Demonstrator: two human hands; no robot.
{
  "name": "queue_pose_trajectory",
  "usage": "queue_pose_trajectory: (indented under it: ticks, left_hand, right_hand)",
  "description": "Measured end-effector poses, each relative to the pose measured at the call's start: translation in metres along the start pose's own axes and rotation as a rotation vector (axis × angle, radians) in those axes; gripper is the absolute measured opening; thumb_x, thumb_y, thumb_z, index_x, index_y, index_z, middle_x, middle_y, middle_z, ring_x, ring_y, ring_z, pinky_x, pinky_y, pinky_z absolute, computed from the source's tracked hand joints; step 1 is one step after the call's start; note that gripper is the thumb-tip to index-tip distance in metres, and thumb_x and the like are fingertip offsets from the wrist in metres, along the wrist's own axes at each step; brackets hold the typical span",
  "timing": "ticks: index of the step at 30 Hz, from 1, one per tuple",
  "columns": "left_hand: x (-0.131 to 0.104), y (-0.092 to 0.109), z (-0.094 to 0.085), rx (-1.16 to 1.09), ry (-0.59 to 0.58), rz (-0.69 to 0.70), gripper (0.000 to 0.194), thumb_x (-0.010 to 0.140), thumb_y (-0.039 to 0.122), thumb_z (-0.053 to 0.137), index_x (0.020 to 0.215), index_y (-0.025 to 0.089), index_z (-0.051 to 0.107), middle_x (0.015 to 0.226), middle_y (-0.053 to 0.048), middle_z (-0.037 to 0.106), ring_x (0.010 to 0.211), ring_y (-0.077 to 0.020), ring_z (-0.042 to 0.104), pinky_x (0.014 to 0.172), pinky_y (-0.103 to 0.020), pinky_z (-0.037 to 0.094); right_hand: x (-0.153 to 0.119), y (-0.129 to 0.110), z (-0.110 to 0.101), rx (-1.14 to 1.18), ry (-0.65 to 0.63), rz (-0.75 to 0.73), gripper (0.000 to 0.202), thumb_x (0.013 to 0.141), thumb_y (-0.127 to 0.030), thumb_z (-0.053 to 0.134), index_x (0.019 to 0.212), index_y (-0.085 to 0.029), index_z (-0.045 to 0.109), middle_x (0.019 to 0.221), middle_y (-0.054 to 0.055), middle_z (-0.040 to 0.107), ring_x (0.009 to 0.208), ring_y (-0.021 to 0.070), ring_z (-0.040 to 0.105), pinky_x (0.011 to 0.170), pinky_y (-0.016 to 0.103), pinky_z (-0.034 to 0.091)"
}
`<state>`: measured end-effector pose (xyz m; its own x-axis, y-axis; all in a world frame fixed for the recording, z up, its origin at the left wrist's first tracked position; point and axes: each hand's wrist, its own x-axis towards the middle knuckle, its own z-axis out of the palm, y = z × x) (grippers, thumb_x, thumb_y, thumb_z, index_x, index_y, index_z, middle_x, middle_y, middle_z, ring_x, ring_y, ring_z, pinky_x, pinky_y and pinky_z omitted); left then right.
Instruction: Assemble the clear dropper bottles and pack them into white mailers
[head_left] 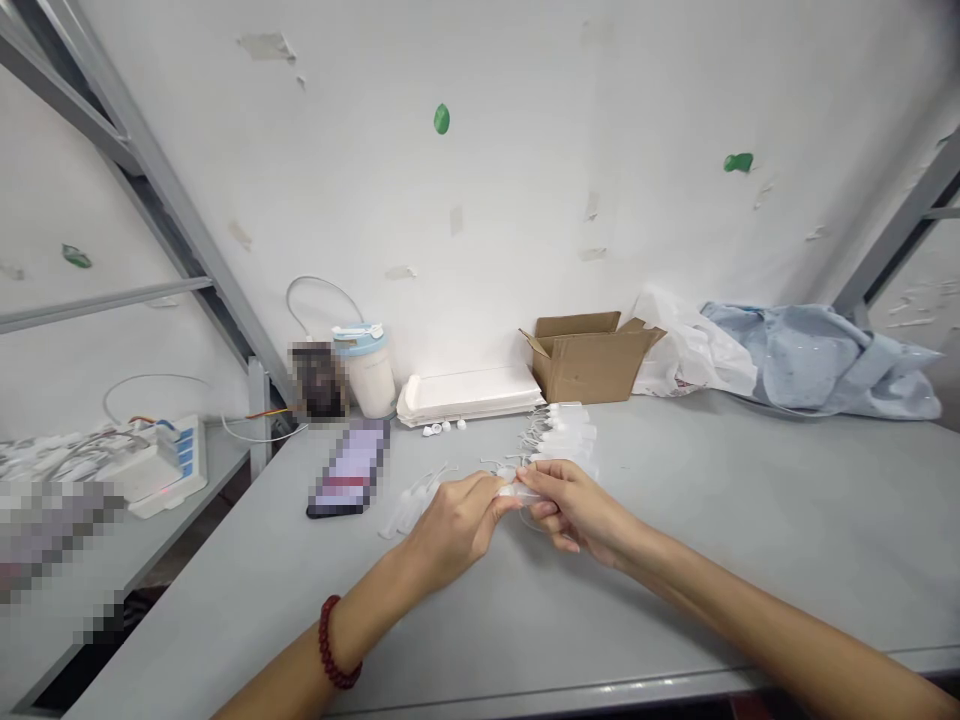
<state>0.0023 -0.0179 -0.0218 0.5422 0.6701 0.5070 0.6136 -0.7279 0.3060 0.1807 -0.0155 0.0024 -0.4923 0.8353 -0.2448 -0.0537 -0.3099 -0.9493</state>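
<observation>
My left hand, with a red bead bracelet at the wrist, pinches one end of a small translucent white piece. The fingers of my right hand grip the same piece from the right, so the two hands nearly touch. Just behind them lies a row of translucent white pieces with thin cords. Several similar pieces rest on the grey table to the left of my left hand. Small white caps sit farther back.
A phone lies at the left, near a blue-lidded cup. Along the wall stand a white flat stack, an open cardboard box, a white bag and a pale blue bundle. A power strip is on the left side table.
</observation>
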Motion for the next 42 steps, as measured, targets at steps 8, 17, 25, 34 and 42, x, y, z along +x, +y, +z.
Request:
queue_pose_trajectory:
  ticks: [8, 17, 25, 34, 42]
  left_hand:
    - [0.006, -0.002, -0.009, -0.125, -0.040, -0.100, 0.024, 0.091, 0.032, 0.041, 0.086, 0.017, 0.060, 0.073, -0.003, 0.060, 0.065, -0.0140, 0.053, 0.062, -0.024, 0.040]
    - [0.012, -0.077, -0.026, 0.102, 0.167, -0.374, 0.028, 0.086, 0.020, 0.037, 0.095, 0.016, 0.064, 0.099, -0.009, 0.065, 0.093, -0.0200, 0.058, 0.084, -0.033, 0.045]
    - [0.007, -0.110, -0.017, 0.197, -0.011, -0.425, 0.041, 0.078, 0.010, 0.034, 0.104, 0.014, 0.065, 0.122, -0.009, 0.060, 0.117, -0.0226, 0.051, 0.101, -0.039, 0.037]
    - [0.008, -0.114, -0.011, 0.215, -0.055, -0.428, 0.038, 0.079, 0.012, 0.034, 0.097, 0.014, 0.067, 0.108, -0.009, 0.065, 0.105, -0.0207, 0.057, 0.095, -0.035, 0.041]
    - [0.009, -0.098, -0.018, 0.243, -0.105, -0.457, 0.028, 0.077, 0.012, 0.041, 0.079, 0.014, 0.069, 0.090, -0.010, 0.069, 0.092, -0.0228, 0.060, 0.085, -0.032, 0.044]
  right_hand:
    - [0.006, 0.004, -0.003, -0.224, 0.152, -0.196, 0.035, 0.080, -0.052, 0.050, 0.070, -0.019, 0.043, 0.048, -0.008, 0.040, 0.037, 0.0055, 0.029, 0.035, 0.019, 0.030]
    - [0.024, 0.014, -0.034, -1.245, 0.640, -0.633, 0.026, 0.090, -0.032, 0.040, 0.101, -0.016, 0.059, 0.092, 0.009, 0.065, 0.070, 0.0183, 0.060, 0.061, 0.030, 0.043]
    - [0.024, 0.016, -0.031, -1.670, 0.720, -0.434, 0.023, 0.090, -0.025, 0.041, 0.099, -0.015, 0.060, 0.104, 0.013, 0.061, 0.062, 0.0172, 0.062, 0.046, 0.027, 0.036]
    - [0.008, 0.026, -0.006, -1.595, 0.554, -0.892, 0.022, 0.091, -0.022, 0.036, 0.101, -0.015, 0.054, 0.099, 0.012, 0.059, 0.068, 0.0160, 0.060, 0.047, 0.024, 0.037]
    - [-0.017, 0.047, 0.036, -1.502, -0.190, -0.970, 0.023, 0.090, -0.022, 0.037, 0.105, -0.013, 0.050, 0.080, 0.006, 0.060, 0.061, 0.0144, 0.054, 0.052, 0.025, 0.038]
